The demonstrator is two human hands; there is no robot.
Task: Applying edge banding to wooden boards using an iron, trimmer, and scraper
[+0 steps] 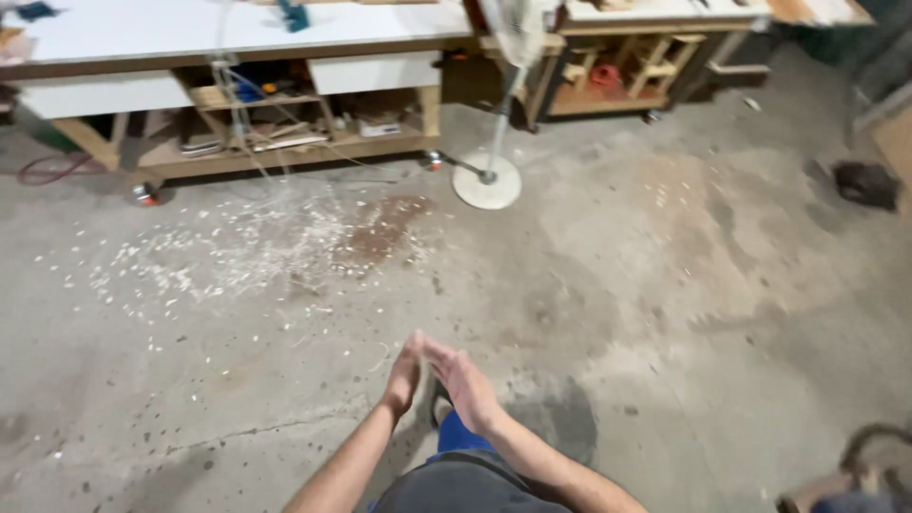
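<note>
My left hand [403, 377] and my right hand [465, 383] meet in front of me, low in the head view. The fingertips touch and the palms face each other, fingers stretched out straight. Nothing lies between them. Below the hands I see my own legs in blue trousers and a dark shoe on the concrete floor [665, 285].
A wheeled wooden workbench [237, 38] with a white top and cluttered shelves stands at the back left. Wood shavings [237, 252] are scattered on the floor before it. A standing fan's round white base [487, 181] sits centre back. A second wooden cart [646, 57] is back right.
</note>
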